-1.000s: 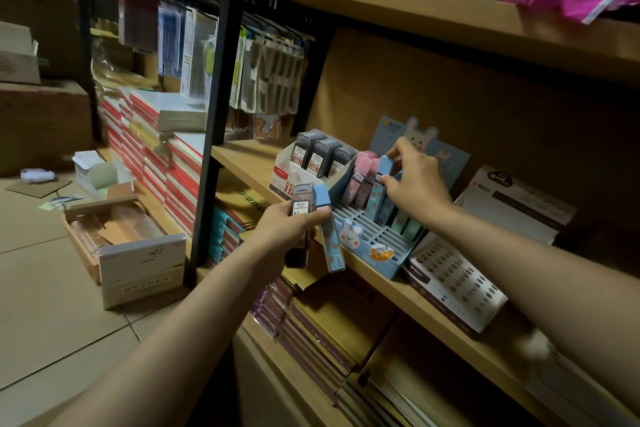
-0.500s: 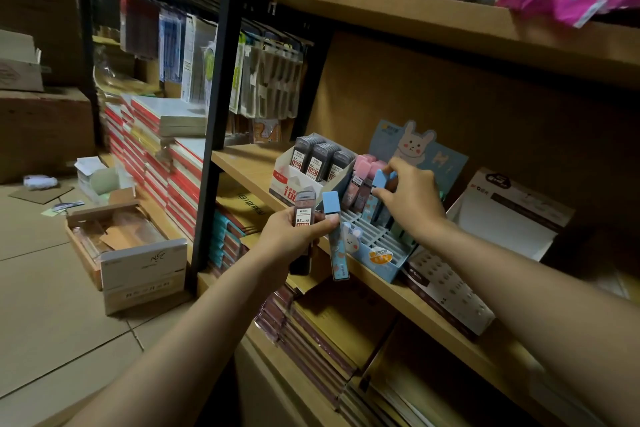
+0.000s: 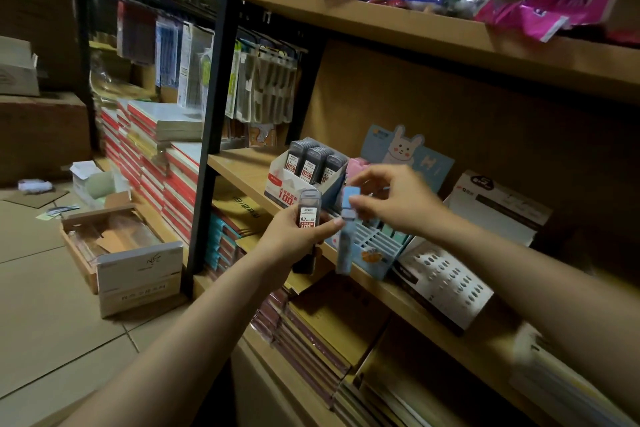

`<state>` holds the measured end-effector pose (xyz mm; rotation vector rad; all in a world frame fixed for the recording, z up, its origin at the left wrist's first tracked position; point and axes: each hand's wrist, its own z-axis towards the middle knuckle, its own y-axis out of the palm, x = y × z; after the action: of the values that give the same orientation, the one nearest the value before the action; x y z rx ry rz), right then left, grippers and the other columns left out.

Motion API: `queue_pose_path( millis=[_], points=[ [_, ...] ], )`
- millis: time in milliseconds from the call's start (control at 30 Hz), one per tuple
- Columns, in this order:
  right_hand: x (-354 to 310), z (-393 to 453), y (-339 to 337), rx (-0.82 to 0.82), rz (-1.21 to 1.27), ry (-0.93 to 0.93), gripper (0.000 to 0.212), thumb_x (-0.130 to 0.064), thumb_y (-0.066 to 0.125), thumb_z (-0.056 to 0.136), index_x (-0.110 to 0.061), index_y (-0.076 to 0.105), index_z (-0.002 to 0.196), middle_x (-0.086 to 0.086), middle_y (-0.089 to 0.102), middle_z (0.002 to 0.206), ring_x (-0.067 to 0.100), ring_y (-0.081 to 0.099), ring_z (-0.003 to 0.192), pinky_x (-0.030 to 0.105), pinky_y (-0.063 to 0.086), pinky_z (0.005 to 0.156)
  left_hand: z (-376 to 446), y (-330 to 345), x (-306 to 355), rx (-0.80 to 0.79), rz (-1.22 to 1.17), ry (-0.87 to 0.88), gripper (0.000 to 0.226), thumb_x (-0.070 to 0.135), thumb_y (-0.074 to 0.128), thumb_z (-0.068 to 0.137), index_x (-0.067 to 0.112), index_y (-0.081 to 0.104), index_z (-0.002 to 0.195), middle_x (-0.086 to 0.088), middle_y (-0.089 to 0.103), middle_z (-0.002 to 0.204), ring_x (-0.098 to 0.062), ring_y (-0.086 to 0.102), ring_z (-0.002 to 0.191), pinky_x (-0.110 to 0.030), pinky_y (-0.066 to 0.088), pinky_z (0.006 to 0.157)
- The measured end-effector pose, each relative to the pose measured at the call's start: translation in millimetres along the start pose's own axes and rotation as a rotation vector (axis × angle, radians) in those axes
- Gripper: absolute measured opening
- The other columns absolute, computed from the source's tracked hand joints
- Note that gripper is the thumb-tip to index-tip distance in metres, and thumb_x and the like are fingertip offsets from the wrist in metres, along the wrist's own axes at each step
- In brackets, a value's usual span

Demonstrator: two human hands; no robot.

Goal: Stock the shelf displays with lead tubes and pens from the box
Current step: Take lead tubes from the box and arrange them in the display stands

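Between both hands' fingers: left hand (image 3: 298,236) grips grey lead tube (image 3: 309,210); right hand (image 3: 394,198) pinches blue tube (image 3: 349,206). Bunny display (image 3: 372,246) partly filled, slots remaining.

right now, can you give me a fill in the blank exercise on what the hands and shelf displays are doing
1. The left hand holds a dark lead tube and a ____ one side by side.
2. The right hand pinches the ____ end of the blue tube.
3. The blue display has a ____ drawn on its back card.
4. The white display of dark tubes stands to the ____ of the blue display.

Missing words: blue; top; rabbit; left
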<state>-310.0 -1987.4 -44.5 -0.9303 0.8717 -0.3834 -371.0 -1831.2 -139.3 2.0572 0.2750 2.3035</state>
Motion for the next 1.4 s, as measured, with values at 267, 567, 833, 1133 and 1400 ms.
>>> queue_pose_path(
  millis=[267,567,833,1133,1400],
  points=[
    [33,7,-37,0.414,-0.25,0.006,0.013,-0.017,0.074,0.084,-0.018,0.063,0.09,-0.004,0.064,0.083,0.011,0.063,0.075,0.008,0.038,0.057,-7,-16,1,-0.027,-0.091,-0.143,0.057,-0.016,0.051,0.085,0.028,0.039,0.119,-0.008,0.053,0.108,-0.021,0.057,0.099,-0.026,0.047,0.066],
    [43,12,-9,0.402,-0.208,0.025,0.014,-0.014,0.07,0.088,-0.019,0.057,0.087,-0.004,0.059,0.086,0.012,0.058,0.079,0.01,0.035,0.058,-7,-17,1,0.01,-0.103,-0.095,0.059,-0.012,0.055,0.086,0.026,0.041,0.13,-0.014,0.053,0.121,-0.027,0.058,0.107,-0.03,0.052,0.073],
    [53,14,0,0.395,-0.258,0.066,0.011,-0.016,0.072,0.087,-0.016,0.061,0.089,-0.001,0.063,0.088,0.015,0.06,0.082,0.023,0.047,0.065,-4,-18,2,0.084,-0.079,-0.036,0.048,-0.007,0.06,0.086,0.025,0.05,0.121,-0.011,0.056,0.124,-0.03,0.057,0.116,-0.047,0.05,0.097],
    [51,22,-12,0.333,-0.554,0.003,0.025,-0.026,0.072,0.087,-0.007,0.07,0.103,0.009,0.064,0.104,0.02,0.06,0.092,0.029,0.05,0.077,9,-17,-6,0.238,-0.021,0.091,0.047,0.004,0.063,0.089,0.027,0.05,0.129,-0.004,0.063,0.118,-0.018,0.062,0.107,-0.029,0.055,0.075],
    [1,41,19,0.035,-0.093,-0.101,0.033,-0.035,0.069,0.088,-0.033,0.059,0.119,-0.016,0.063,0.094,-0.001,0.062,0.076,0.008,0.043,0.055,21,-15,-11,0.165,0.023,0.198,0.036,0.013,0.058,0.094,0.046,0.056,0.109,0.014,0.063,0.102,-0.007,0.064,0.096,-0.024,0.056,0.071]
  ],
)
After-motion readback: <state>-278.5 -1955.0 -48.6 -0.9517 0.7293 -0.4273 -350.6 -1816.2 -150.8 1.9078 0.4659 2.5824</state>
